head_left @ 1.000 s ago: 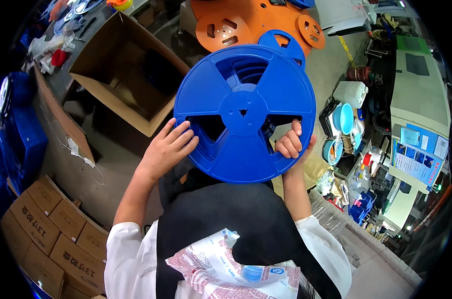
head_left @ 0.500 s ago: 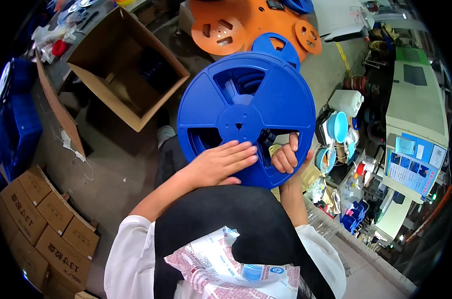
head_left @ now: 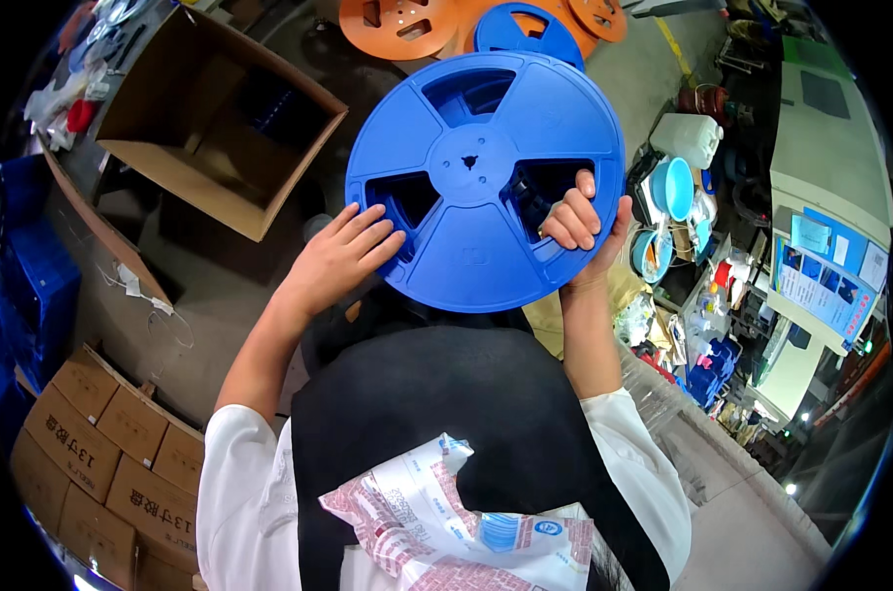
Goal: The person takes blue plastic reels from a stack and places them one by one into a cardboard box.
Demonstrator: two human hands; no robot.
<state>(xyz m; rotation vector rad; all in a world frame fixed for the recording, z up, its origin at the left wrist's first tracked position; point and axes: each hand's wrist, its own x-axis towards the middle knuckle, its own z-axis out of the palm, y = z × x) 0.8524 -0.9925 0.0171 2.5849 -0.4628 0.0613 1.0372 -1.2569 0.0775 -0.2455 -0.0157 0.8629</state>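
Observation:
In front of my body a large blue plastic reel (head_left: 469,258) faces me, with three cut-out windows around its small centre hole. Further blue discs show through the windows, so it looks like a stack; how many is hidden. My right hand (head_left: 582,225) grips the right side, its fingers hooked through the right window and the thumb outside the rim. My left hand (head_left: 343,251) lies against the left edge, fingers stretched over the rim toward the left window, not wrapped around it.
An open cardboard box (head_left: 225,123) stands at the far left with dark blue things inside. Orange reels (head_left: 399,25) and another blue reel (head_left: 530,32) lie beyond. Closed cartons (head_left: 97,443) are stacked at the lower left. Blue basins (head_left: 672,189) and a white jerrycan (head_left: 687,139) stand at the right.
The blue reel has risen a little away from my lap and toward the top. My left hand has slid from its lower front to its left edge. My right hand keeps its hold.

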